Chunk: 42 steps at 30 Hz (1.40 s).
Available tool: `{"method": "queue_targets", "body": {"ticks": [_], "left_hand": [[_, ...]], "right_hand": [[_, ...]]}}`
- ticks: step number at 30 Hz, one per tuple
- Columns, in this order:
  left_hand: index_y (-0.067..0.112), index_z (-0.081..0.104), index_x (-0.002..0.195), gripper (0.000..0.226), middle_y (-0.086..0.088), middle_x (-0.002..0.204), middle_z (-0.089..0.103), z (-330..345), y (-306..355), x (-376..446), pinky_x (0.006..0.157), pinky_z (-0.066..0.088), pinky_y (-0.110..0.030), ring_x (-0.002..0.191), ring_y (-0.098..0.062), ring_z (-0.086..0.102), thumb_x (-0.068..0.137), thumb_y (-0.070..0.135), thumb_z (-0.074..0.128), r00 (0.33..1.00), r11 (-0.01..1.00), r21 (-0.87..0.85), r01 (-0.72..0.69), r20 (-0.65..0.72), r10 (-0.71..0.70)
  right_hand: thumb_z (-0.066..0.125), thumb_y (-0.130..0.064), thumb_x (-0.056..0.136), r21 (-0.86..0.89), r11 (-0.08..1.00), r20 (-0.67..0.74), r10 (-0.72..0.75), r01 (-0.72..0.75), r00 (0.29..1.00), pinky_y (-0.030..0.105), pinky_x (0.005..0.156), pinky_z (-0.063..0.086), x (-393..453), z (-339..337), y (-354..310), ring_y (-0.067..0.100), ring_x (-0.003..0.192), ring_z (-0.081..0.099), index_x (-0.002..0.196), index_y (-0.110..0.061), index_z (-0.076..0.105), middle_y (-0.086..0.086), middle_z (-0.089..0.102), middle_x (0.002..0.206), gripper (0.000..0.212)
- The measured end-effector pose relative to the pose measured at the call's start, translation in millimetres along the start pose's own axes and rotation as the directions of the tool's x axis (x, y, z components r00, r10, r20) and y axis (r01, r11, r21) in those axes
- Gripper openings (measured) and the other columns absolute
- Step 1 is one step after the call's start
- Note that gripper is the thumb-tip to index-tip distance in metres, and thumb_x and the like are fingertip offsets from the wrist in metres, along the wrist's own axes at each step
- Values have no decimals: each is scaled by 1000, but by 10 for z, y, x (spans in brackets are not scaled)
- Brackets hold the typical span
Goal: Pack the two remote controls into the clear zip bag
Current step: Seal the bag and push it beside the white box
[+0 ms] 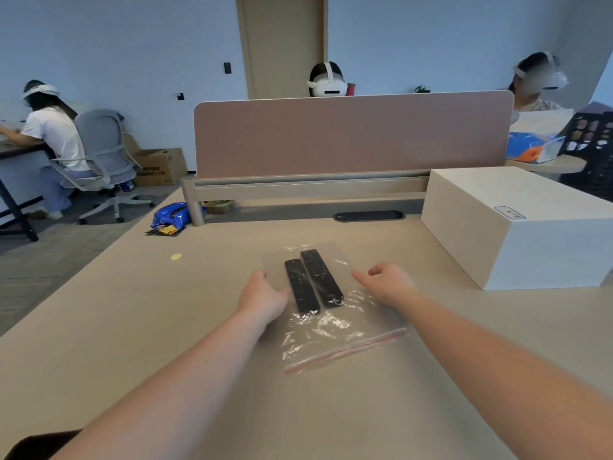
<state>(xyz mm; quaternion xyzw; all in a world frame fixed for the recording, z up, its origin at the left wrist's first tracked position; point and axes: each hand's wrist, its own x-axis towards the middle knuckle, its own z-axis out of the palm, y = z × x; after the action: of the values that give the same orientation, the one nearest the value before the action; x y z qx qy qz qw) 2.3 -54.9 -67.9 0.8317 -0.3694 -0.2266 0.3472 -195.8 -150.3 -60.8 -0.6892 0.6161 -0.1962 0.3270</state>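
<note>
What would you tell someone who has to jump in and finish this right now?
Left hand: open, resting by the shorter remote, holding nothing.
Right hand: open, on the bag's right side, holding nothing.
The shorter remote and the longer remote lie side by side in the far half of the clear bag on the table. They look to be inside, though I cannot be sure.
The red zip strip is at the near end.
Left: check both are inside, then press the zip shut.
</note>
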Motion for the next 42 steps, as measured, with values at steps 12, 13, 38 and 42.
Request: {"method": "queue_targets", "body": {"ticks": [12,13,38,42], "left_hand": [[15,65,116,28,-11,118,68,487,271,413,91,47,-35,111,-31,60,92,10,50,948,948,93,-303,-69,310],[11,64,115,27,-13,119,68,561,335,459,91,47,-36,111,-32,59,93,12,49,945,944,105,-314,-66,321],[8,57,121,31,-11,132,55,1687,1308,1029,98,43,-35,121,-29,51,92,18,49,884,858,215,-467,138,447],[10,48,131,41,-11,135,51,1640,1242,980,101,41,-38,124,-30,49,93,25,51,897,878,184,-442,109,429]], "right_hand": [[55,-21,88,-155,987,-181,-65,37,981,36,83,52,586,108,197,31,96,62,87,-18,61,9,69,99,7],[53,-20,89,-185,982,-215,-71,31,974,36,81,51,630,81,235,31,96,62,91,-16,62,10,69,101,10],[42,3,89,-718,683,-344,-179,-136,922,41,78,51,1333,-651,700,35,105,57,119,-5,49,16,56,118,31],[41,2,91,-740,665,-296,-193,-97,935,41,78,49,1258,-685,695,36,106,54,120,-5,48,17,53,120,32]]}}
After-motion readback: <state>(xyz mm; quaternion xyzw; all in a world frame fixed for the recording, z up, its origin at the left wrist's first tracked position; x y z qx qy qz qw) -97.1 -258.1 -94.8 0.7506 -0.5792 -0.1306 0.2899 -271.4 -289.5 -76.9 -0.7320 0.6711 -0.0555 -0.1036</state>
